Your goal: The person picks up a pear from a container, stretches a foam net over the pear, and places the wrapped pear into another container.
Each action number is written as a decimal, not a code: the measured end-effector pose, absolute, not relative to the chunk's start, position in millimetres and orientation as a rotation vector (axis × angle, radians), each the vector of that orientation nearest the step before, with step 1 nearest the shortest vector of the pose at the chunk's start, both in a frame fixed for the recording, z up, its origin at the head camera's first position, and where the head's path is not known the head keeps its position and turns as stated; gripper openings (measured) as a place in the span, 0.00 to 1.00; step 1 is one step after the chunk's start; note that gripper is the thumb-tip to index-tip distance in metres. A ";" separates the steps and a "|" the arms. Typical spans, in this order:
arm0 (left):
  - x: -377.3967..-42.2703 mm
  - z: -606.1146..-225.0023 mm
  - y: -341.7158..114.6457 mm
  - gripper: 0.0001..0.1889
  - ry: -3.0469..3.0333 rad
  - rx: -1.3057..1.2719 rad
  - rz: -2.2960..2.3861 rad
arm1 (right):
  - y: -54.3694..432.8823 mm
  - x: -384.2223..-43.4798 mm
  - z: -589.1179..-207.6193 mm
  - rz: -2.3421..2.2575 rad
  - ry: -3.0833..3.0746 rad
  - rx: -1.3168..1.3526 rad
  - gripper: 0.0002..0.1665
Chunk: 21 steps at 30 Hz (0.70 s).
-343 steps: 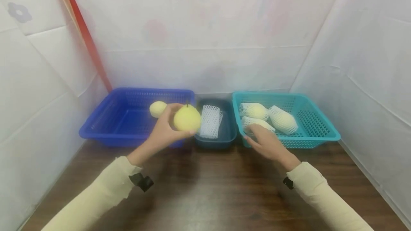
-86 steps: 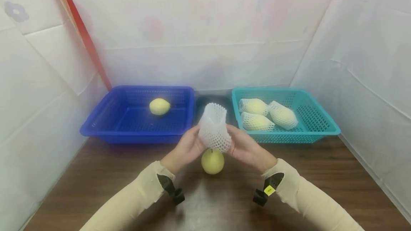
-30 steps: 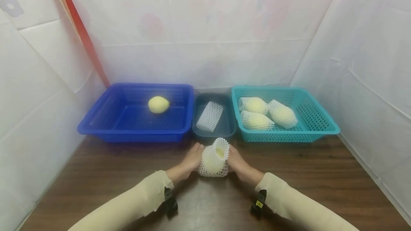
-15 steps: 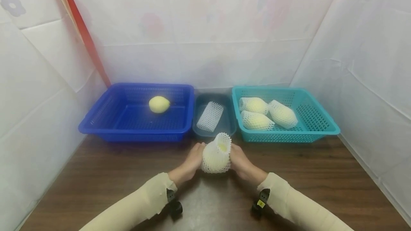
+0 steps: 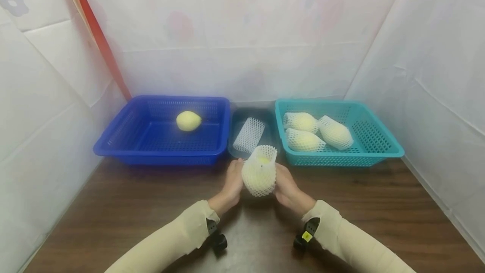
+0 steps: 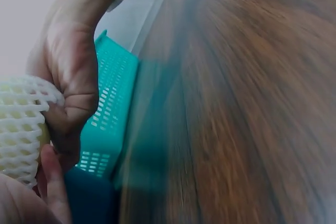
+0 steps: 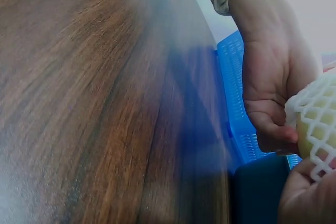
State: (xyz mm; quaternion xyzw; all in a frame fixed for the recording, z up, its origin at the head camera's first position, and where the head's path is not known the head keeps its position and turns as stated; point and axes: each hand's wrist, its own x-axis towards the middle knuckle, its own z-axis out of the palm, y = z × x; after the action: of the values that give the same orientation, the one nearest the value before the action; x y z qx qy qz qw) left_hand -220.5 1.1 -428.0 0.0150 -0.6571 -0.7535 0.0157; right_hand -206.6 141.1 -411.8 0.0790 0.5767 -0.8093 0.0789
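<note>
Between both hands in the head view is a yellow pear [image 5: 263,161] inside a white foam net sleeve [image 5: 259,179]; its stem end shows through the sleeve's open top. My left hand [image 5: 233,183] grips the sleeved pear from the left. From the right side, my right hand [image 5: 286,185] holds it as well. In the left wrist view, fingers of the right hand [image 6: 71,77] curl at the net's edge [image 6: 18,129]. The right wrist view shows the left hand [image 7: 268,77] pinching the net's lower edge [image 7: 317,121], bare pear skin beside it.
A blue basket [image 5: 170,153] at the back left holds one bare pear [image 5: 188,121]. In the middle, a dark tray [image 5: 233,151] contains a flat foam net sleeve [image 5: 249,135]. Three sleeved pears [image 5: 335,132] lie in the teal basket [image 5: 382,155] at the right.
Earlier, the left hand carried a bare pear; then both hands held a net sleeve over it on the table. Now the sleeve surrounds the pear, which has risen slightly and moved toward the tray.
</note>
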 end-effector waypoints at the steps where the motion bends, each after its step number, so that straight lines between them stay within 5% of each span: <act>1: -220.6 -427.6 2.5 0.11 -2.026 0.055 -2.355 | 141.4 -206.5 -410.8 -2.421 1.723 0.245 0.21; 12: -221.8 -424.1 4.3 0.12 -1.973 0.139 -2.491 | 155.9 -208.2 -401.9 -2.184 2.088 0.073 0.26; 18: -220.2 -421.1 1.7 0.12 -1.954 0.108 -2.567 | 161.6 -199.7 -399.2 -2.166 2.251 -0.587 0.34; 21: -219.3 -418.9 2.5 0.14 -1.943 0.063 -2.583 | 159.6 -195.2 -402.1 -2.034 2.388 -0.798 0.48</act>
State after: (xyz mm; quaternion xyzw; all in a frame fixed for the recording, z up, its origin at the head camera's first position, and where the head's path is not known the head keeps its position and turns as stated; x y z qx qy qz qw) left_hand -219.3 2.5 -418.9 0.0194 -0.6004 -0.7981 -0.0458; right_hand -195.2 159.6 -402.1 -0.2462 0.7370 -0.6277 -0.0474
